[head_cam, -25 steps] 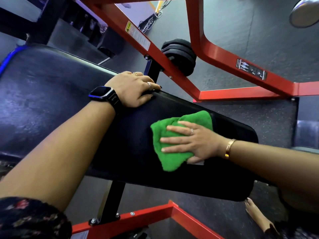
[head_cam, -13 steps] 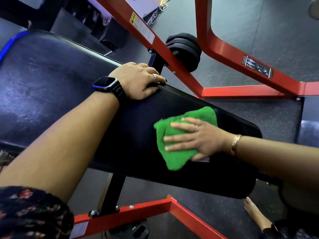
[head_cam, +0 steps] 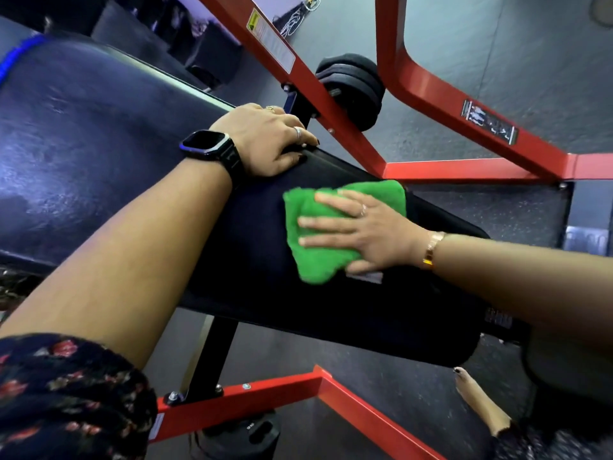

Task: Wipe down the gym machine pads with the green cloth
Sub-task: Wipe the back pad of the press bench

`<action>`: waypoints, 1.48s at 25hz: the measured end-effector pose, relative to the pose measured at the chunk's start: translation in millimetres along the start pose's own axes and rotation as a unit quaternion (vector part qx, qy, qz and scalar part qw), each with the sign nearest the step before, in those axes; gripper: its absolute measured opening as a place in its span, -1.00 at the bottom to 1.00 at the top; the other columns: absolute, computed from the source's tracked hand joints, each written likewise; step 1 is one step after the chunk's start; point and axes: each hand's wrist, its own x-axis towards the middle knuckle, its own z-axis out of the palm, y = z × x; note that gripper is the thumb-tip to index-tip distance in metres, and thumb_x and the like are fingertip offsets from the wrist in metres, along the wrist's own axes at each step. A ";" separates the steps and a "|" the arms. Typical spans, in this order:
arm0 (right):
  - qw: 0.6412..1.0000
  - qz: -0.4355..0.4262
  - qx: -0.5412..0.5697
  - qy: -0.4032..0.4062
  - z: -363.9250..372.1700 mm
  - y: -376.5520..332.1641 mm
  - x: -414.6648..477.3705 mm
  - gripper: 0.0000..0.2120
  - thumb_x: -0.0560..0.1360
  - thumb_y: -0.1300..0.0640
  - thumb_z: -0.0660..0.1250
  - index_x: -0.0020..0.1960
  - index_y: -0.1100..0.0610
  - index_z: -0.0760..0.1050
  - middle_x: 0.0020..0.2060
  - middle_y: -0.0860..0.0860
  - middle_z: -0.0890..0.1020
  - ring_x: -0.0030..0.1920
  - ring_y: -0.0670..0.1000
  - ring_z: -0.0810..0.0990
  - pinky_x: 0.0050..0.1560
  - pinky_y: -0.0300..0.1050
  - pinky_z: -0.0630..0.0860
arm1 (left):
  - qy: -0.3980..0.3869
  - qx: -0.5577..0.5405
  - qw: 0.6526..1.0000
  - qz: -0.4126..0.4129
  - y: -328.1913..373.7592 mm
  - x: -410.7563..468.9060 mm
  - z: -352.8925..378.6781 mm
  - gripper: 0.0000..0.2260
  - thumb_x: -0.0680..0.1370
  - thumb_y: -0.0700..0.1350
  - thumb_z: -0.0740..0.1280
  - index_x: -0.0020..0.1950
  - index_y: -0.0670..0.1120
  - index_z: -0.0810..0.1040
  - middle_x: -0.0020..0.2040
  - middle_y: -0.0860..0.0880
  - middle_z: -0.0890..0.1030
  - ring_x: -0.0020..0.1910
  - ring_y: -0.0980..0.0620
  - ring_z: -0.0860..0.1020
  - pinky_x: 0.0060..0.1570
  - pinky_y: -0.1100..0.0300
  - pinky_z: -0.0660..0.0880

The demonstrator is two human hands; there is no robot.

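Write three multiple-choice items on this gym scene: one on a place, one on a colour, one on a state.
1. Where does the green cloth lie?
A) on the black pad
B) on the floor
C) draped over a bar

2. What colour is the machine frame?
A) blue
B) red
C) yellow

3. How does the right hand meet the cloth?
A) bunches it in a fist
B) hovers above it
C) presses it flat with straight fingers

Answers: 1 A, the cloth is spread on the pad under the hand. 2 B, the bars around the bench are all red. 3 C, the fingers lie straight across the cloth.
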 end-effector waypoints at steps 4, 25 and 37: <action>0.992 0.080 0.085 0.042 -9.6 -65.0 36.4 -0.32 0.37 -0.20 0.20 0.47 -0.12 0.20 0.48 -0.09 0.25 0.51 0.18 0.06 0.42 0.18 0.10 | 0.006 0.003 1.000 0.003 1.6 -1.0 -0.6 -0.54 0.48 0.15 0.02 0.33 0.13 0.41 0.25 0.00 0.52 0.20 -0.12 0.48 0.06 -0.02 0.45; 0.876 0.408 0.253 0.047 7.8 35.2 15.3 -0.38 0.46 -0.17 0.14 0.48 -0.01 0.22 0.46 -0.02 0.31 0.46 0.12 0.24 0.34 0.15 0.32 | -0.022 0.014 0.999 -0.024 9.2 -0.9 -7.5 -0.56 0.48 0.14 0.00 0.26 0.09 0.46 0.13 -0.02 0.59 0.05 -0.13 0.56 -0.07 0.02 0.49; 0.827 0.483 0.278 0.073 18.0 33.6 -28.3 -0.42 0.46 -0.17 0.16 0.38 0.10 0.37 0.29 0.06 0.52 0.27 0.08 0.48 0.27 -0.04 0.35 | -0.055 -0.004 0.998 0.038 65.1 58.2 10.6 -0.47 0.41 0.15 -0.04 0.27 0.04 0.45 0.25 0.03 0.52 0.19 -0.04 0.50 0.05 0.06 0.48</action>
